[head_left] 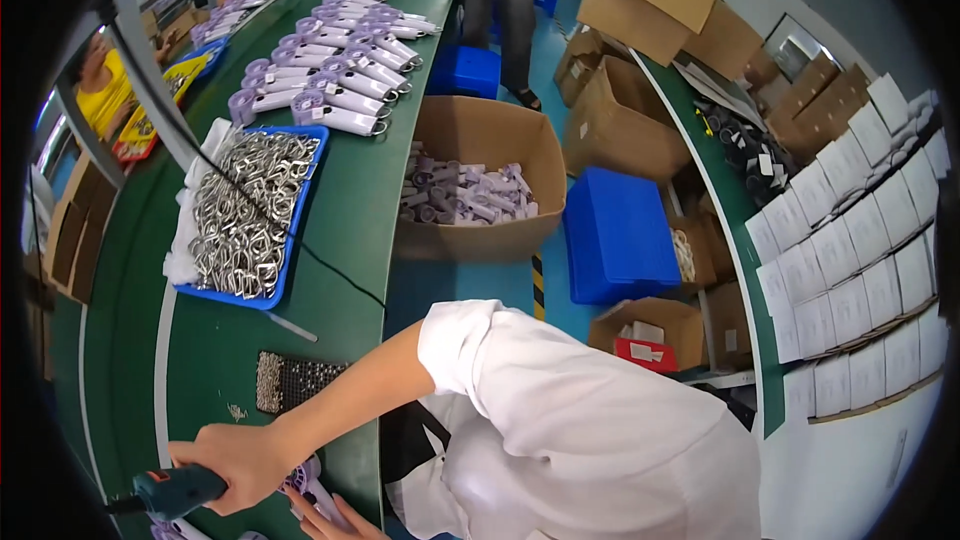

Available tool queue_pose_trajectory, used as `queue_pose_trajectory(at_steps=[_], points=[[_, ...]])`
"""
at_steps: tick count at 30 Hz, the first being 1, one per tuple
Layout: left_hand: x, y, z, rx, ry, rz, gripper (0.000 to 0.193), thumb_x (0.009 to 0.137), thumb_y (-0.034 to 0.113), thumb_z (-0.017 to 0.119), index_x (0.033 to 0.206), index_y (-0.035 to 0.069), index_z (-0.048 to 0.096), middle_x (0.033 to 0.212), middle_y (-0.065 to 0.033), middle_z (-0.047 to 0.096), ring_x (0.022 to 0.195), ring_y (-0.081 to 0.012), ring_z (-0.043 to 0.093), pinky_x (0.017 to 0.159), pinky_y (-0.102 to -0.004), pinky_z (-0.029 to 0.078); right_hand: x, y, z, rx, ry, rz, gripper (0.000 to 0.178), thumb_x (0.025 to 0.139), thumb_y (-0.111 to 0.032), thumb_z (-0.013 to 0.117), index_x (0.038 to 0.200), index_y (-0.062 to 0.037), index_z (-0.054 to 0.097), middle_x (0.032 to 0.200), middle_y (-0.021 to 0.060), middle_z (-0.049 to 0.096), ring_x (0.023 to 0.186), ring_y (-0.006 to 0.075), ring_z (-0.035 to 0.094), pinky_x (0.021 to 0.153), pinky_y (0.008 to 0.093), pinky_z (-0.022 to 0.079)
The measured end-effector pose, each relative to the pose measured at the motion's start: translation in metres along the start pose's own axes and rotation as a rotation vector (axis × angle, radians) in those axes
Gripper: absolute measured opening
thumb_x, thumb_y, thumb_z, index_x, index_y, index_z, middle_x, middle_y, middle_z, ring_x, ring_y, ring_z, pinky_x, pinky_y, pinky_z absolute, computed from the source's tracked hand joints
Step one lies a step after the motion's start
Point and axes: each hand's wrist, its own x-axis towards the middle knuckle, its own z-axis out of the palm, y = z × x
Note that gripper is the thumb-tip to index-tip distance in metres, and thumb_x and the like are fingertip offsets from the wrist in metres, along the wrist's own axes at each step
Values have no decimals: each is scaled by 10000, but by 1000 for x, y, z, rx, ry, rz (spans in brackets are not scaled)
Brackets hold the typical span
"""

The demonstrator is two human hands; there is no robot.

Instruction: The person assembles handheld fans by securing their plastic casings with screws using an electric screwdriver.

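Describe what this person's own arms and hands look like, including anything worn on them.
The right arm wears a loose, creased white sleeve, plain at its hem and ending near the elbow. The forearm below is bare, and the right hand has no glove. The left hand shows only partly at the lower edge, with bare fingers; its sleeve can't be made out.

Dark teal power screwdriver (180, 490), small orange-red mark on body, gripped in right hand (238, 462), lying nearly level, black rear end pointing left; bit end hidden by hand. Lilac handheld fan (299, 477) just beside, low over green workbench (350, 285); round grille partly covered by right hand, pale handle slanting down toward lower right beneath fingers of left hand (335, 522).
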Motion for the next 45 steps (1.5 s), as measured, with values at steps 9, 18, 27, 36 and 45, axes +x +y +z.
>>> queue_pose_trajectory(at_steps=[9,18,27,36,45], points=[[1,-9,-5,148,0,48,532,969,295,569,1438,83,433,1300,-296,518,1197,-428,512,972,-442,435,1,3,8,52,-41,27,313,701,-48,662,896,-35,418,533,86,502,473,315,535,441,369,361],[2,6,-7,60,-34,38,540,964,281,583,1432,60,431,1348,-255,509,1226,-424,490,1008,-448,410,1,7,9,76,-1,14,288,717,-72,680,868,-16,441,522,101,531,471,303,557,436,363,381],[0,-2,-7,111,-40,25,541,963,262,591,1443,80,420,1364,-248,500,1254,-416,479,1018,-449,410,3,8,13,110,-58,84,288,712,-118,702,832,-15,461,540,93,545,491,280,571,455,364,395],[8,15,-5,1,-55,-98,556,964,264,590,1449,67,403,1391,-248,475,1248,-432,479,1006,-458,435,19,-19,-5,192,-98,-52,274,707,-97,693,873,-30,486,590,89,551,530,290,577,481,358,406],[7,-31,19,14,74,-375,589,833,220,734,1303,27,436,1104,-243,623,967,-435,616,808,-450,494,28,-24,-80,276,574,335,109,918,-158,567,971,-65,546,688,18,520,528,135,509,487,302,465]])
